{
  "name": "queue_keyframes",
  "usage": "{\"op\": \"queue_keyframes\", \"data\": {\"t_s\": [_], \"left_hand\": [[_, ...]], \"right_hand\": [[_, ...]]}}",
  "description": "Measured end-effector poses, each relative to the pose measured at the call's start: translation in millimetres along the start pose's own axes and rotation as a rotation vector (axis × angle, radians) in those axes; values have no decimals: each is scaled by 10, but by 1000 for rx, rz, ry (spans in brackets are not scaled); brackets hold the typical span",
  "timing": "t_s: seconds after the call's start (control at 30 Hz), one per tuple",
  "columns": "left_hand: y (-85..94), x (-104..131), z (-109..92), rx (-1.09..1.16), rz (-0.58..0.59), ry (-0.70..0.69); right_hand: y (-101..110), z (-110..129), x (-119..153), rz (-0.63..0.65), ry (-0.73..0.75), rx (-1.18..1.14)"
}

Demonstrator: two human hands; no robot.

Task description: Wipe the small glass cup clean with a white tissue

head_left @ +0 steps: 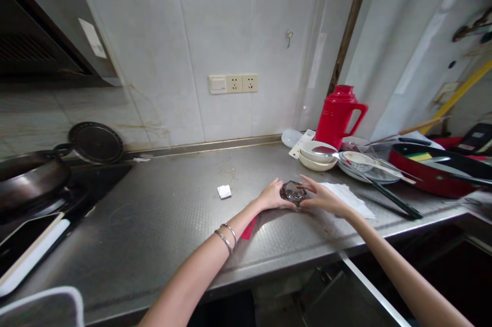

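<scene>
Landmark: the dark glass dish (293, 192), which is on or just above the metal tabletop (165, 219); contact with the surface cannot be confirmed from this angle. Left hand (272, 195): fingers curved round the dish's left side, grasping it. Right hand (322, 198): fingers grasping the opposite side, thumb toward the near edge. Progress, as judged from this view: handling of the dish is under way, with both hands placed on it; release not yet done. A small folded white paper (224, 191) lies left of the dish, apart from both hands. A red piece (249, 228) shows nearer the wearer and left of the dish, partly hidden by the left forearm. A white sheet (350, 200) lies to its right, behind the right wrist. Stacked bowls (317, 158) and a red thermos (334, 119) stand beyond the dish, to the right.
</scene>
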State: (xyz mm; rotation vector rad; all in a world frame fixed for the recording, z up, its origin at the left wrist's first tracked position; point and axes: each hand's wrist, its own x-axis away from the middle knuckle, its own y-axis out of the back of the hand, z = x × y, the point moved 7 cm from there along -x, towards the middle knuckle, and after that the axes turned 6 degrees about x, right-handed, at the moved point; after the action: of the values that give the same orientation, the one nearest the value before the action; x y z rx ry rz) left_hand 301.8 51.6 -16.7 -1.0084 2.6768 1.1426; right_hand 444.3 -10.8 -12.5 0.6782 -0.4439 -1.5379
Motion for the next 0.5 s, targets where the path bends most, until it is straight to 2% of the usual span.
{"op": "queue_keyframes", "data": {"t_s": [0.13,0.23,0.37,0.5], "left_hand": [[285,163,-29,9,-23,-5],[632,392,-7,-8,-52,2],[1188,850,186,-49,-76,125],[1799,1452,411,-119,-127,238]], "right_hand": [[-133,224,-137,17,52,-31],[-358,505,-289,24,120,-59],[-836,986,-523,25,205,-54],[-1460,1561,-751,52,294,-76]]}}
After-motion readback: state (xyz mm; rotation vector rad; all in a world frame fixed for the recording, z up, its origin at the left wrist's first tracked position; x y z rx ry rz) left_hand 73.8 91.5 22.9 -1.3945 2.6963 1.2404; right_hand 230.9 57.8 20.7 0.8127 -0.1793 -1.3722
